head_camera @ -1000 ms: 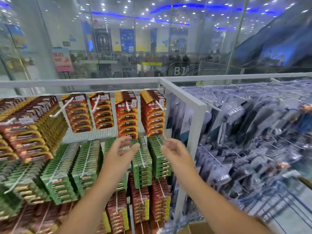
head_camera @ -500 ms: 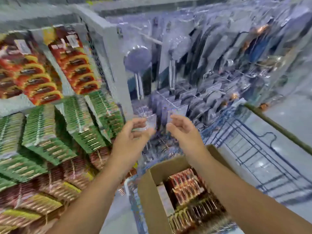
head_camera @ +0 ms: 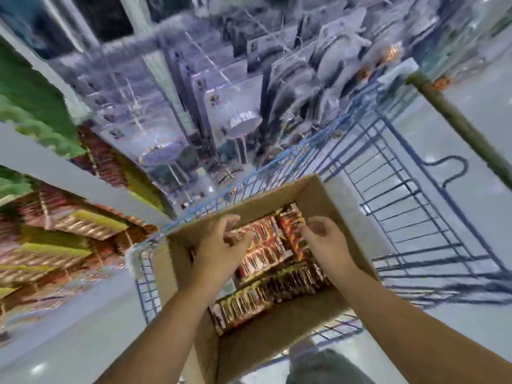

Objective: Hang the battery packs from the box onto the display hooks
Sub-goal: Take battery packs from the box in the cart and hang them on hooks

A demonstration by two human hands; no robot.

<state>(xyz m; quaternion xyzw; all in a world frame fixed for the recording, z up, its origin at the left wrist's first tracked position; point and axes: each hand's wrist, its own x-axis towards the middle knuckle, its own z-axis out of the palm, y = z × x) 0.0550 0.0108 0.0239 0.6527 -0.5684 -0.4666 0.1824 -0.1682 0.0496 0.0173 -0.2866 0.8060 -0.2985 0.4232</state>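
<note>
A cardboard box (head_camera: 313,189) stands open in a blue wire cart, filled with rows of red and gold battery packs (head_camera: 266,256). Both of my hands are lowered into its opening. My left hand (head_camera: 219,250) hovers over the upper left packs with its fingers loosely curved and its thumb near the top pack. My right hand (head_camera: 327,242) hangs over the right side of the packs, fingers loosely curled, nothing in it. No pack is lifted. The view is motion-blurred.
The blue wire cart (head_camera: 401,203) has a handle bar (head_camera: 457,126) at the right. At the left are hanging red and gold display packs (head_camera: 55,231), green packs (head_camera: 33,106) and a white rack frame (head_camera: 83,178). Clear-packaged goods (head_camera: 221,106) hang ahead.
My view swung from the hooks down to the box. Both hands dropped from the display rack into the box opening.
</note>
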